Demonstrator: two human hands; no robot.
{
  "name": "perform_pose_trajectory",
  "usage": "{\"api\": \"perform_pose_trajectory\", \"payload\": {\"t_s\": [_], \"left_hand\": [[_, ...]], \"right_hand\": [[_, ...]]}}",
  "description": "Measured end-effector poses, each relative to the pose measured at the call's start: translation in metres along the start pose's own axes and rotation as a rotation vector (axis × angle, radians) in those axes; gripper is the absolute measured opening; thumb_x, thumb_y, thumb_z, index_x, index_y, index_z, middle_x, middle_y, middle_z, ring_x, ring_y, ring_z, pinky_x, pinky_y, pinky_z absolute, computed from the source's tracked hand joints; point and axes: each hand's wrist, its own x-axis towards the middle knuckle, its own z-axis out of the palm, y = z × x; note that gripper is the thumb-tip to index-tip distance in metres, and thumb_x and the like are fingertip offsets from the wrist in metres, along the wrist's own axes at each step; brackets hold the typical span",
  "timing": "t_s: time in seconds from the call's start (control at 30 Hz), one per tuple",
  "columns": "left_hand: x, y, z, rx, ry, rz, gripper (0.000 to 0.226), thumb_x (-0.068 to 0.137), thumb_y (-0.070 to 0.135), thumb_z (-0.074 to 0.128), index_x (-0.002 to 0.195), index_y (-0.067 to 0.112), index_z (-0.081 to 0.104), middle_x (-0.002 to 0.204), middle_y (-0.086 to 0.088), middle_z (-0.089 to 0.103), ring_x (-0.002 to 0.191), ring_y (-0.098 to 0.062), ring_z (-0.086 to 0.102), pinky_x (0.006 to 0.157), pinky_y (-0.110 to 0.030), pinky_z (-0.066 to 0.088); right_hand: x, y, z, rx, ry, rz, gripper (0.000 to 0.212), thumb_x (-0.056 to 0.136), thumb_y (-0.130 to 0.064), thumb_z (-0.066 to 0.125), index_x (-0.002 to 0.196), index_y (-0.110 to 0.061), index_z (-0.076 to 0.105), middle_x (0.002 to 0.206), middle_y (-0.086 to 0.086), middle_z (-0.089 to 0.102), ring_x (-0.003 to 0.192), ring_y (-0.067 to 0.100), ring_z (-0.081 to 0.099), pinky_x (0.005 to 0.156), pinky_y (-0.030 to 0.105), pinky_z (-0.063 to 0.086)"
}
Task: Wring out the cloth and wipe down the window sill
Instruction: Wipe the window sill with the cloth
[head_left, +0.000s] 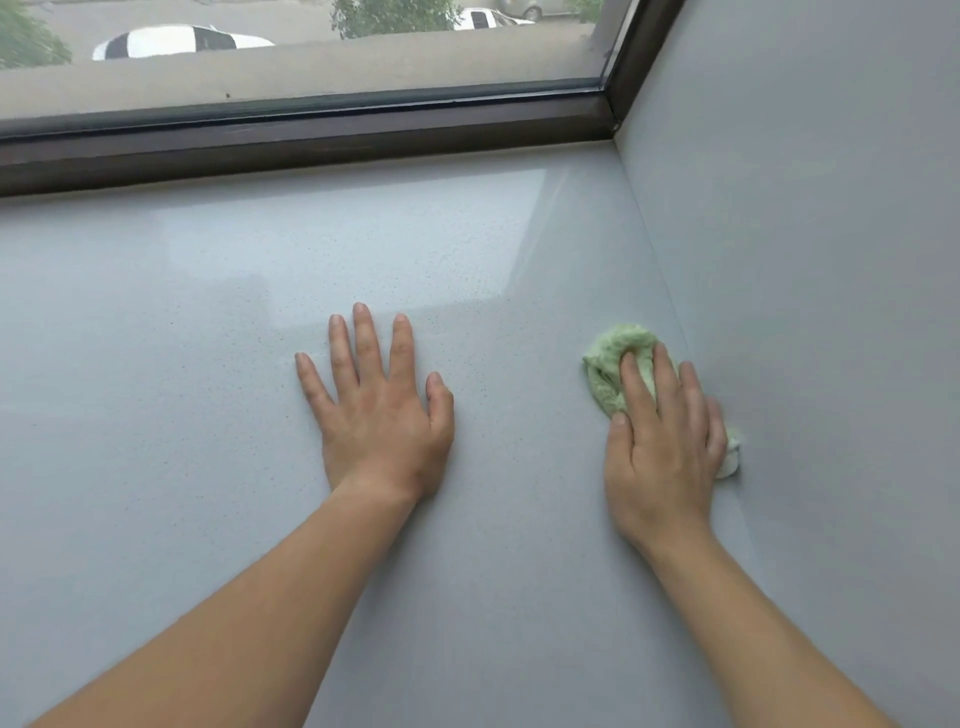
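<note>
- Both of my bare arms reach in from the bottom edge, closest to me, and stretch forward over the window sill (182, 322).
- That sill is the biggest thing: a wide, smooth, pale grey top with tiny dark specks and a shiny patch of light near the glass.
- On the right, a plain grey wall (810, 208) stands up from the sill and meets it in a long straight corner line.
- At the back runs a dark brown window frame (311, 140), and through the glass I see a white car (176, 41) and some green leaves.
- My left hand (382, 415) lies flat on the sill, palm down, fingers spread wide, holding nothing.
- My right hand (662, 436) presses down on the cloth, fingers laid flat across it, not pinching.
- Smallest is the cloth (618, 353), light green and bunched up. It sits on the sill right beside the wall corner, poking out past my fingertips and a little by my pinky.
</note>
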Motion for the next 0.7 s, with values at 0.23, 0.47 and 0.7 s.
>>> {"api": "perform_pose_trajectory", "payload": {"t_s": [0.23, 0.47, 0.7], "left_hand": [[-0.001, 0.0, 0.003, -0.015, 0.007, 0.006, 0.068, 0.095, 0.051, 0.017, 0.158, 0.025, 0.007, 0.167, -0.007, -0.004, 0.153, -0.025, -0.012, 0.119, -0.06, -0.005], [-0.001, -0.003, -0.002, -0.068, -0.009, 0.025, 0.069, 0.093, 0.054, 0.019, 0.157, 0.028, 0.012, 0.167, -0.007, -0.004, 0.153, -0.023, -0.012, 0.119, -0.058, -0.01], [-0.011, -0.009, -0.015, -0.311, -0.014, 0.119, 0.061, 0.093, 0.045, 0.045, 0.149, 0.026, 0.033, 0.166, -0.008, 0.009, 0.153, -0.021, -0.005, 0.118, -0.059, -0.013]], "right_hand": [[0.033, -0.011, -0.006, -0.019, -0.09, -0.008, 0.059, 0.096, -0.034, 0.03, 0.154, -0.037, 0.024, 0.166, -0.008, 0.011, 0.152, 0.021, 0.006, 0.119, 0.043, 0.0], [0.058, -0.008, -0.007, 0.034, -0.115, -0.135, 0.06, 0.097, -0.026, 0.034, 0.153, -0.042, 0.022, 0.166, -0.011, 0.008, 0.152, 0.018, 0.002, 0.12, 0.04, -0.005], [-0.15, 0.066, -0.021, 0.047, -0.171, -0.175, 0.059, 0.097, -0.025, 0.035, 0.153, -0.04, 0.027, 0.165, -0.013, 0.013, 0.153, 0.02, 0.007, 0.121, 0.039, -0.004]]}}
